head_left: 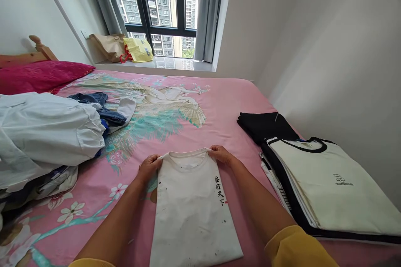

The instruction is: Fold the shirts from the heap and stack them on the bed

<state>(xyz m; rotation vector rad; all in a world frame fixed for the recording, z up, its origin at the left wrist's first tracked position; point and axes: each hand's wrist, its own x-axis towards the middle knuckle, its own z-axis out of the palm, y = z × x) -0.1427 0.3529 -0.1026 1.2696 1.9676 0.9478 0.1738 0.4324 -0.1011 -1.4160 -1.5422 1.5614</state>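
A white T-shirt (pixel 192 208) with black characters on its right side lies folded lengthwise on the pink bedsheet (pixel 219 100), collar pointing away from me. My left hand (pixel 149 166) pinches the shirt's left shoulder corner, fingers closed on the cloth. At the right shoulder corner my right hand (pixel 222 154) grips the fabric the same way. Both forearms run along the shirt's sides.
A stack of folded shirts (pixel 328 183) and a folded black garment (pixel 265 125) lie at the right by the wall. A heap of unfolded clothes (pixel 46 133) sits left, a red pillow (pixel 40 76) behind. Paper bags (pixel 125 48) stand on the window sill.
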